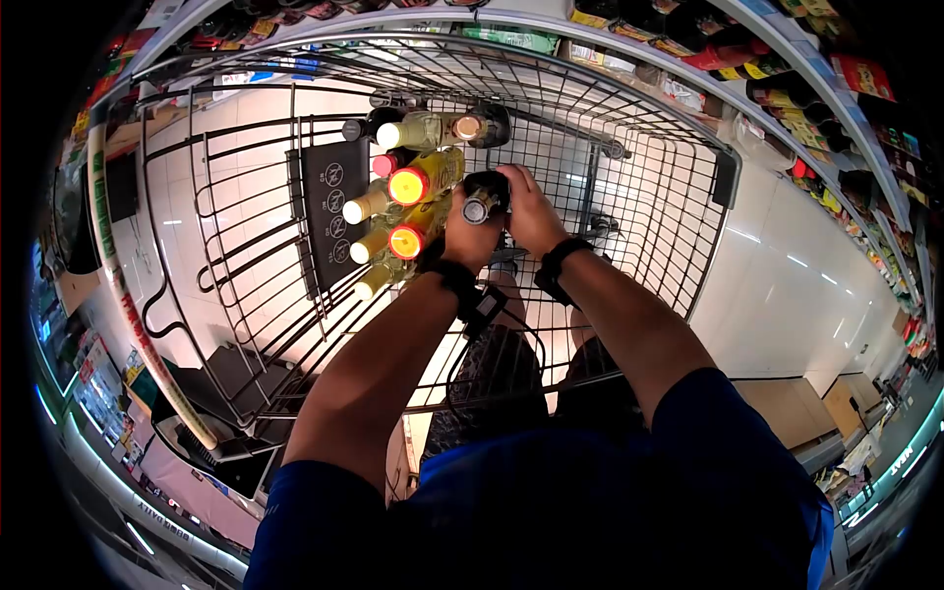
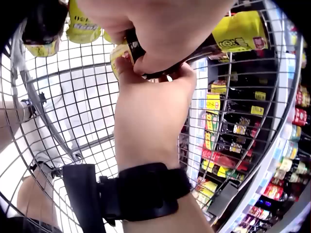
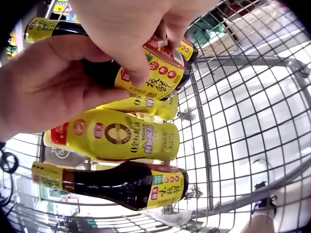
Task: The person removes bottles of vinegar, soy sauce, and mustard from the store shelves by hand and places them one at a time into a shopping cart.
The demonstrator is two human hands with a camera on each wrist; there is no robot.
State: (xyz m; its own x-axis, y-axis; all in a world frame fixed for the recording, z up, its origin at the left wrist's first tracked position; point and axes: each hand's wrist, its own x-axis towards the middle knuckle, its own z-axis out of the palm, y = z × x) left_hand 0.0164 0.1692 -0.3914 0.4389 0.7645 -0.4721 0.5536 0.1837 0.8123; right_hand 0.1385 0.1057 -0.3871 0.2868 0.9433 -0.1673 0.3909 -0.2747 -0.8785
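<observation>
Both hands are on a dark soy sauce bottle [image 1: 484,189] with a yellow label [image 3: 163,77], over the inside of a shopping cart. My left hand [image 1: 472,238] curls round its upper part in the head view. My right hand [image 1: 534,211] grips it from the other side, fingers and thumb on the label in the right wrist view. Close beside the hands stand yellow oyster sauce bottles [image 3: 114,133] and another dark soy sauce bottle [image 3: 124,184]. In the left wrist view, my right hand [image 2: 167,29] covers much of the held bottle.
The cart's wire basket [image 1: 678,285] surrounds the bottles, which cluster toward its handle [image 1: 138,324] side. A clear bottle [image 1: 423,131] lies among those at the far end. Shelves of packaged goods [image 1: 816,108] run along the far and right sides.
</observation>
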